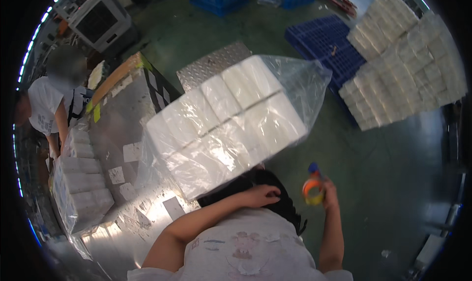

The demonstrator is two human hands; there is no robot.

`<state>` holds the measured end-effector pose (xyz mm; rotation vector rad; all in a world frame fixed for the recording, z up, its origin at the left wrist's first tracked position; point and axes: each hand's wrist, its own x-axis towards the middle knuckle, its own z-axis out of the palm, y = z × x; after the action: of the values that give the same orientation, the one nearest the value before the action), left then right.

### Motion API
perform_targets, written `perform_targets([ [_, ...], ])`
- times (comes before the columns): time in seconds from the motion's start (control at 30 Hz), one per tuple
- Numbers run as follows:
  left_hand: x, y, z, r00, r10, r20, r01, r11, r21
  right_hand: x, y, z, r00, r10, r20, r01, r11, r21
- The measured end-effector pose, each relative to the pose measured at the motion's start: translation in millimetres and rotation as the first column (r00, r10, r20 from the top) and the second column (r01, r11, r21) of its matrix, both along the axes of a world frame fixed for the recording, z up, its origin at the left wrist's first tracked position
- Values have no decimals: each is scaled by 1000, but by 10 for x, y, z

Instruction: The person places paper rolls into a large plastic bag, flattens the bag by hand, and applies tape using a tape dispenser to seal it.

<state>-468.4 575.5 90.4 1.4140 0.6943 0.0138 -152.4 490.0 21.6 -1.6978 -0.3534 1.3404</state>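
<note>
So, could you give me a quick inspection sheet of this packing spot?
Surface: shiny metal table, paper scraps stuck on.
Job's things: clear bag of white tissue packs at table edge; orange-yellow tape roll.
Clutter: second bagged stack.
Fingers: left hand beside the bag, on something dark; right hand grips the tape roll.
Cables: nothing seen.
Surroundings: green floor, blue pallet, stacked white packs, another person.

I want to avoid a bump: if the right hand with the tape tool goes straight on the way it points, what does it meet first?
Probably the clear bag around the white rolls, just above the right hand and tape tool. Depth is unclear, so it may pass beside it.
</note>
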Motion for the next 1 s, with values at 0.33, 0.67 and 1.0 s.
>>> perform_targets([
  [0.33, -64, 424, 1332, 886, 430, 177, -457, 873, 170, -181, 1299, 806, 651, -317, -690, 489, 870, 61],
  [0.67, 6, 1397, 711, 743, 666, -67, -127, 240, 962, -789, 2976, 935, 539, 169, -825, 211, 921, 327],
  [1.0, 177, 1904, 636, 742, 667, -67, -67, 173, 983, -1979, 3661, 1218, 788, 390, -476, -138, 866, 480],
])
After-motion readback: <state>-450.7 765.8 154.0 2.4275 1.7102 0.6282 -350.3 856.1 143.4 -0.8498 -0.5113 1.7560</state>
